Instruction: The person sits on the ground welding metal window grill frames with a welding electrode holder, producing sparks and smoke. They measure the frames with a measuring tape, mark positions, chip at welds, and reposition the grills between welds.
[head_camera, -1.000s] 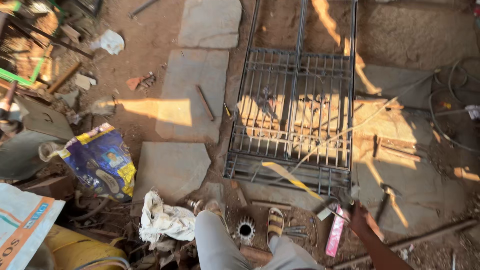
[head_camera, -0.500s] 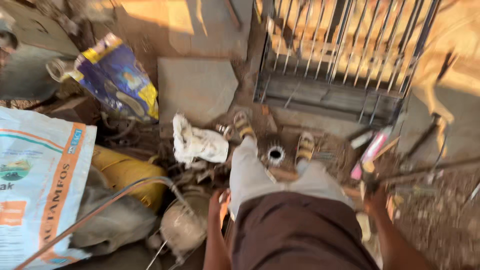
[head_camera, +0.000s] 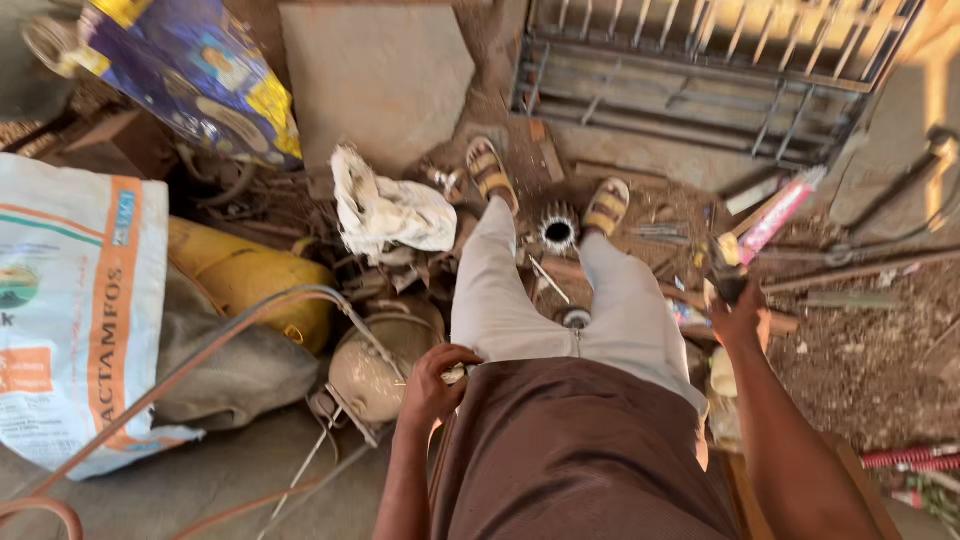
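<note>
I look down at my own legs in pale trousers and a brown shirt. My left hand (head_camera: 436, 380) rests at my left hip, fingers curled around a small pale object (head_camera: 456, 375). My right hand (head_camera: 737, 308) reaches out to the right and grips a dark-handled tool (head_camera: 727, 262), whose pink and white part (head_camera: 782, 208) points up toward the metal grille (head_camera: 700, 70). A toothed metal ring (head_camera: 558, 230) lies on the dirt between my sandalled feet.
A white rag (head_camera: 390, 210), a yellow cylinder (head_camera: 250, 280), a round dusty vessel (head_camera: 372, 378) and hoses (head_camera: 200, 340) crowd the left. A white woven sack (head_camera: 70, 300) and a blue-yellow bag (head_camera: 190, 80) lie further left. Metal rods (head_camera: 850, 272) lie at the right.
The view has tilted down from the grille to my own body. My left hand has come to my hip. My right hand still holds the tool out to the right.
</note>
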